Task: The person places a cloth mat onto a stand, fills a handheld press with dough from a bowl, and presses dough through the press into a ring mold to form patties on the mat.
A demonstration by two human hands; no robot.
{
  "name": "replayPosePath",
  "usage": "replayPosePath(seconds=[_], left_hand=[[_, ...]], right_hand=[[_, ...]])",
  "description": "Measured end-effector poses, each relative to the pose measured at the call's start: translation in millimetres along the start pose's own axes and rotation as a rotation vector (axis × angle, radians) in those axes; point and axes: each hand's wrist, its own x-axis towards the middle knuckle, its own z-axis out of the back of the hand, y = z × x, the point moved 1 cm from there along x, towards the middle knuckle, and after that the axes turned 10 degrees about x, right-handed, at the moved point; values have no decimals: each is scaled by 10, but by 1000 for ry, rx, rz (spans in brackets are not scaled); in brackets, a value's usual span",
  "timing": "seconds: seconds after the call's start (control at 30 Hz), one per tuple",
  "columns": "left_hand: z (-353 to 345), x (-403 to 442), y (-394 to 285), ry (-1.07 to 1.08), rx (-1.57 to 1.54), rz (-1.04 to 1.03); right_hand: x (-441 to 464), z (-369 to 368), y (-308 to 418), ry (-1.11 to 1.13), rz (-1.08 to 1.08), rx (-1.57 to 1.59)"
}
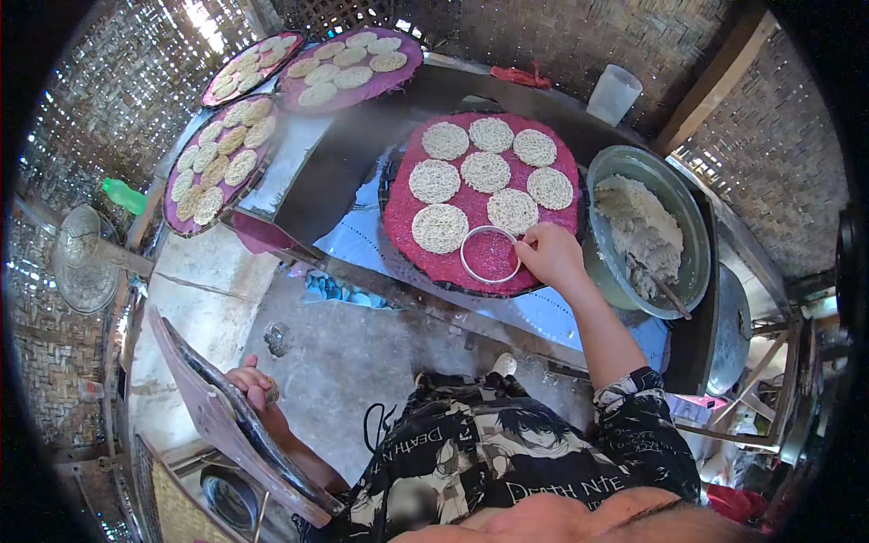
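Note:
My right hand [552, 255] pinches the rim of a thin white ring [463, 259], which rests on a round tray covered in pink cloth [466, 201]. Inside the ring only pink cloth shows. Several pale, round, noodle-like cakes [440, 227] lie on the same cloth, one just above the ring. Low on the left, my left hand [255, 382] is closed, its fingers curled together beside a long wooden board with a dark edge [213, 412]. Whatever its fingers hold is hidden.
Right of the tray stands a large basin [602, 271] of pale dough [638, 222] with a spoon handle [670, 297] in it. More cloth-covered trays of cakes [214, 169] sit at the upper left. A translucent container [615, 94] and a green bottle [124, 195] stand near the woven walls.

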Motion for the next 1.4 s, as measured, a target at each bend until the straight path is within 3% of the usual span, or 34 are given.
replayPosePath(seconds=[0.03,0.1,0.13,0.17,0.2,0.23,0.27,0.33,0.4,0.47,0.53,0.57,0.63,0.67,0.77,0.8,0.87,0.93,1.0,1.03,1.07,1.13,1.17,1.2,1.27,1.33,1.4], left_hand=[[-13,33,-56,6,-199,54],[91,67,62,84,-96,-15],[36,132,-18,119,-44,-54],[-113,207,-57,-130,258,303],[-240,286,-21,-54,324,265],[-332,307,4,111,398,57],[-454,318,55,293,552,-299],[-951,265,-24,474,632,-749],[-1714,192,-282,429,366,-853],[-2116,1,-495,522,393,-949],[-2411,-118,-575,721,141,-769],[-2557,-171,-585,812,14,-673],[-2735,-245,-657,995,-254,-463],[-2789,-230,-689,1120,359,-792],[-2978,-373,-940,1141,465,-988],[-3098,-514,-1010,1145,548,-997],[-3268,-600,-1205,996,321,-1013],[-3580,-716,-1212,973,395,-1072],[-3852,-737,-1085,922,427,-1048],[-3999,-742,-1003,898,434,-1030],[-4157,-748,-947,940,408,-935],[-4458,-798,-929,844,62,-890],[-4618,-898,-865,1049,-106,-486],[-4756,-960,-750,1232,-127,-369],[-4908,-1141,-836,1432,-342,155],[-5158,-1241,-836,1238,-734,271],[-5271,-1216,-1146,1008,-1110,120]], right_hand=[[-35,29,33,-33,-16,-9],[-140,153,156,-102,-44,-23],[-192,215,201,-195,40,9],[-261,279,237,-290,125,43],[-323,366,305,-386,213,76],[-399,487,464,-327,249,176],[-466,570,632,-282,351,246],[-582,691,966,-191,558,382],[-654,805,1231,-196,690,289],[-743,953,1380,-284,738,129],[-942,1055,1395,-454,702,-82],[-1052,1073,1364,-515,838,-271],[-1263,1179,1337,-336,987,-278],[-1327,1252,1285,-249,1048,-285],[-1393,1571,898,-84,925,-144],[-1404,1717,736,-66,762,-7],[-1362,2009,404,-68,435,289],[-1319,2352,37,-100,383,312],[-1342,2713,-491,-184,335,248],[-1334,2896,-899,-242,379,340],[-1429,3078,-1015,-304,238,554],[-1431,3275,-1405,-625,186,799],[-1374,3307,-1577,-780,287,937],[-1283,3293,-1743,-934,386,1069],[-1190,3209,-1830,-1166,543,1331],[-1029,2989,-1991,-1151,505,1446],[-802,2643,-2107,-882,418,1587]])
